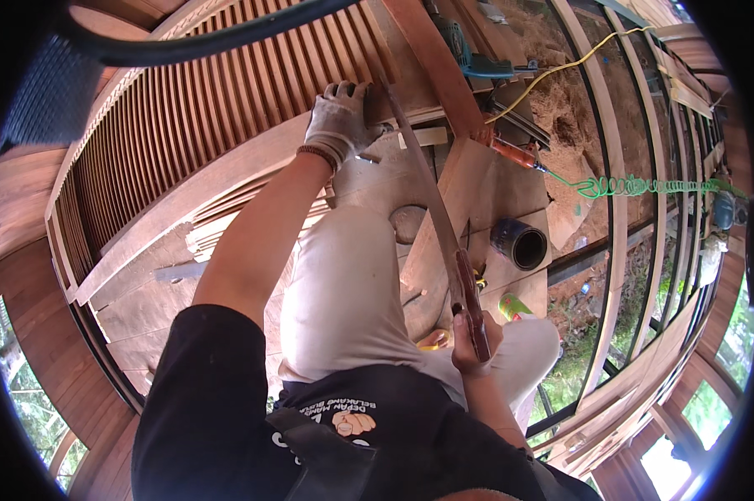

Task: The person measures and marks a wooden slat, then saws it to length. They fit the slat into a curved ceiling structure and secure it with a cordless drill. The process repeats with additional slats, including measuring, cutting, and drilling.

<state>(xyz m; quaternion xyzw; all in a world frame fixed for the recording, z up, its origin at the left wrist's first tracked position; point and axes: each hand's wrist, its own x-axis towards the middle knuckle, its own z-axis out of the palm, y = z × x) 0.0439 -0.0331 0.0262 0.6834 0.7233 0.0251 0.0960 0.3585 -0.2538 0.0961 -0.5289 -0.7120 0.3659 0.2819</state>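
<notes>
My left hand (pixel 339 121), in a grey work glove, presses down on a wooden piece at the edge of a slatted wooden panel (pixel 193 108). My right hand (pixel 470 342), bare, grips the wooden handle of a hand saw (pixel 431 209). The saw's long blade runs from my right hand up to the wood just right of my gloved fingers. My knee in light trousers (pixel 343 284) lies between the two hands.
A dark open can (pixel 519 244) stands right of the saw on plywood. An orange caulking tube (pixel 510 153), a coiled green hose (pixel 635 185), a yellow cord (pixel 560 67) and a blue-green power tool (pixel 469 54) lie beyond. Sawdust covers the floor at upper right.
</notes>
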